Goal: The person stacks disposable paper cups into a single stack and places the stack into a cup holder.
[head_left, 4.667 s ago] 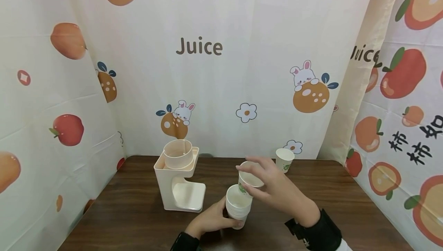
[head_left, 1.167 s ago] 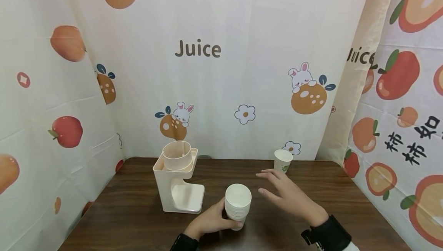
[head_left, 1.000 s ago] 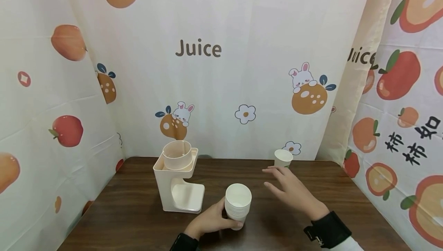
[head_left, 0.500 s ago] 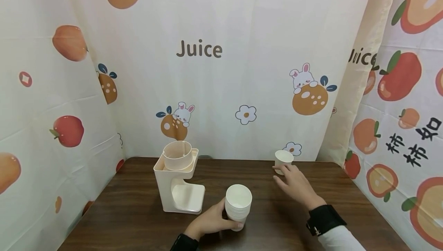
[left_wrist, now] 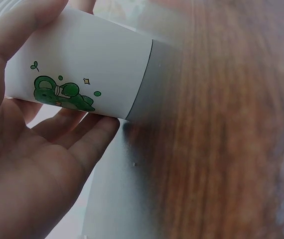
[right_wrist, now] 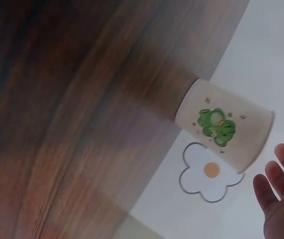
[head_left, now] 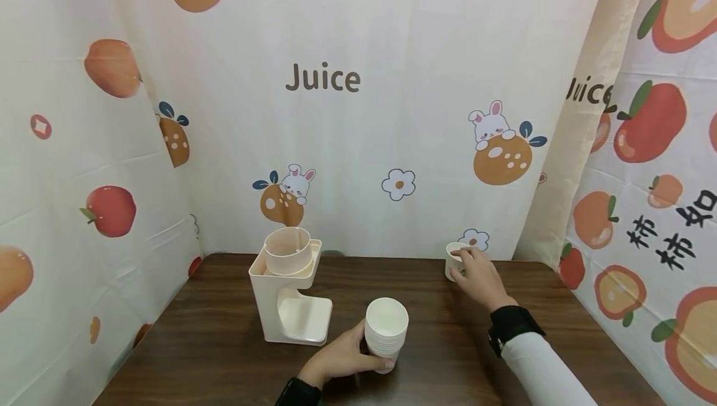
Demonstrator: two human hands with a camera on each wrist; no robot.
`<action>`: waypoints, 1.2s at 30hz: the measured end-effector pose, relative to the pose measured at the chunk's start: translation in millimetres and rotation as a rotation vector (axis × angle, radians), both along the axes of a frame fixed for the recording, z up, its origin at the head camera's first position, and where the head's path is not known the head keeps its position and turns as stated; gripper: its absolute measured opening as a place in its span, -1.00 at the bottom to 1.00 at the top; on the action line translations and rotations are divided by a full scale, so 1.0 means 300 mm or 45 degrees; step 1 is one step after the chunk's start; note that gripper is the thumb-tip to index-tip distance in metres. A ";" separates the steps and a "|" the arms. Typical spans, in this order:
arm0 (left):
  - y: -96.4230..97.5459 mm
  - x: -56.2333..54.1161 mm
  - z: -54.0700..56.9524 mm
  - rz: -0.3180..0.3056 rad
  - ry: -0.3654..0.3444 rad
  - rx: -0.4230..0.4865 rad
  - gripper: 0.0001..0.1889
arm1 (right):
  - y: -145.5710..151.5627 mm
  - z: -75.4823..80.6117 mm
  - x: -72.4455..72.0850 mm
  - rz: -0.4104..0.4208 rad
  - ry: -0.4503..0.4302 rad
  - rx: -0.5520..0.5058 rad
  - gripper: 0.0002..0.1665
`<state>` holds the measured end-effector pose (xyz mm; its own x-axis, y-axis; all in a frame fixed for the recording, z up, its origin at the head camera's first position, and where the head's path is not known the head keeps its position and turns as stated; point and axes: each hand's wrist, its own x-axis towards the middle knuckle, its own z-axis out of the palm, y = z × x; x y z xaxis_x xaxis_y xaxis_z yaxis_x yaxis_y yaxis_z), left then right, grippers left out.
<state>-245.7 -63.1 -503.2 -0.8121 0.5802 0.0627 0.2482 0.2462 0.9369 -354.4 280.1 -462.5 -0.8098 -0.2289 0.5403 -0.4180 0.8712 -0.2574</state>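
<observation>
A stack of nested white paper cups [head_left: 386,334] stands upright near the front of the table. My left hand [head_left: 343,356] grips it low, with fingers and thumb curled round its side. The left wrist view shows a green cartoon print on the lowest cup [left_wrist: 97,59]. Toward the back right stands a single paper cup [head_left: 451,268], partly covered by my right hand [head_left: 480,278] in the head view. From the right wrist, that cup [right_wrist: 224,127] is upright with a green print, and my loosely spread fingers [right_wrist: 281,177] are beside its rim, a small gap showing.
A cream-coloured stand [head_left: 274,306] with a round open container [head_left: 287,250] on top and a flat foot is left of the stack. The brown wooden table [head_left: 213,331] ends at a printed curtain [head_left: 358,132] behind; another curtain [head_left: 627,207] hangs at the right.
Earlier my right hand held a cup over the stack; it let go of that cup there. Since then it has moved back and right to the single cup. My left hand has stayed put.
</observation>
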 end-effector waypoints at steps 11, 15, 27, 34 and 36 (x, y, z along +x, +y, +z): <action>-0.002 -0.001 -0.003 -0.005 0.008 -0.011 -0.16 | 0.056 -0.010 -0.076 -0.122 -0.161 -0.027 -0.44; 0.000 -0.001 -0.001 -0.001 -0.002 -0.013 -0.16 | 0.063 -0.022 -0.082 -0.123 -0.180 0.005 -0.36; 0.001 -0.005 -0.009 -0.007 -0.012 -0.001 -0.15 | 0.057 -0.026 -0.101 -0.150 -0.278 0.069 -0.24; 0.002 -0.006 -0.008 -0.009 -0.022 0.001 -0.14 | 0.034 0.018 -0.101 -0.134 -0.360 0.098 -0.29; 0.002 -0.005 -0.007 -0.012 -0.023 0.003 -0.14 | 0.029 0.029 -0.105 -0.127 -0.398 0.111 -0.29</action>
